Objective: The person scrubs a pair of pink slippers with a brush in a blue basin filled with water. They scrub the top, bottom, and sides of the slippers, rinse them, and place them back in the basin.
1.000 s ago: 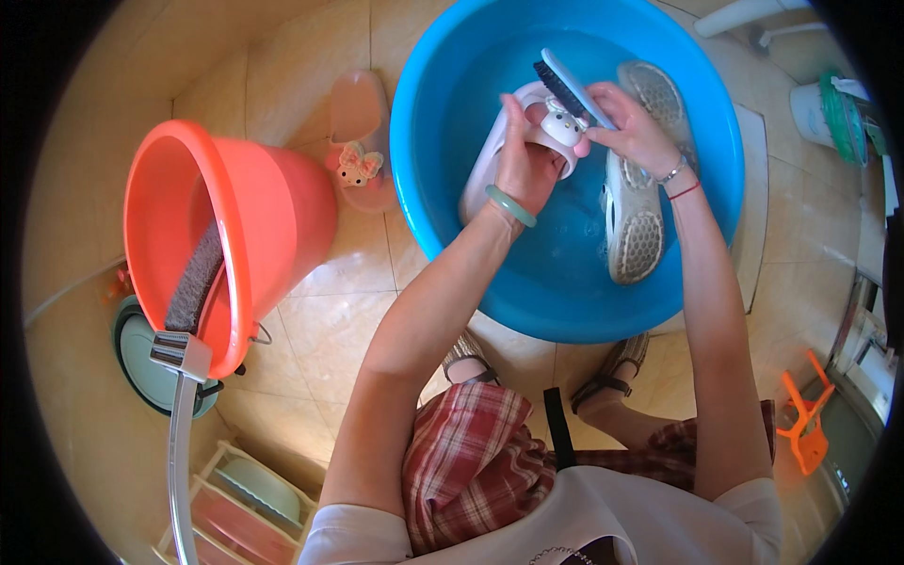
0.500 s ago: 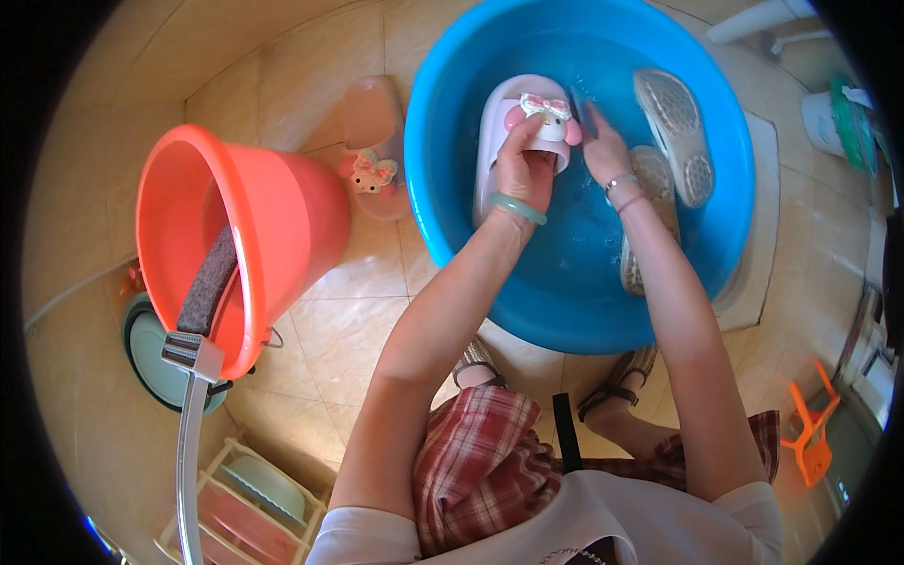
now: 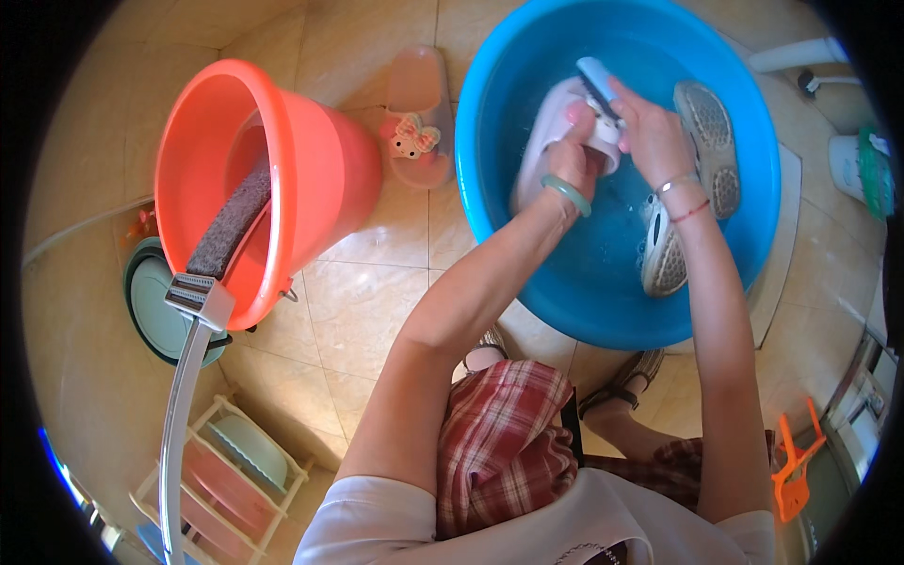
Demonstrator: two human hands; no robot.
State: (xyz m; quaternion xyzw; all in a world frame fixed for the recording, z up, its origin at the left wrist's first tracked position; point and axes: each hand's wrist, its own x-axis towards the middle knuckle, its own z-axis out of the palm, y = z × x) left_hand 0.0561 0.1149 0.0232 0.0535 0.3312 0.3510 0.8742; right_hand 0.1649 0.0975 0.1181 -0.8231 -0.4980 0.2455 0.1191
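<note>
My left hand [image 3: 572, 155] has its fingers inside the opening of a pale pink slide slipper [image 3: 537, 151], thumb on top, gripping it by the strap. The slipper is tilted in a blue basin [image 3: 612, 331] of water. My right hand [image 3: 656, 141] is closed on a scrub brush [image 3: 595, 75] with a light blue back and dark bristles. Those bristles lie against the character decoration on the strap, which is partly covered. To the right, a sneaker [image 3: 706, 118] shows its sole, and a second sneaker [image 3: 667, 264] lies below it, partly behind my right wrist.
Left of the basin, another slide slipper [image 3: 417, 104] with a bow decoration stands on the tiles. An orange-pink bucket [image 3: 330, 179] is farther left, with a grey mop head [image 3: 226, 221] in it. An orange clip [image 3: 796, 466] is at the lower right.
My right hand has brought the brush from beside the slipper up onto its decorated strap. The whole view has shifted, so the basin appears farther right. My left hand keeps its hold.
</note>
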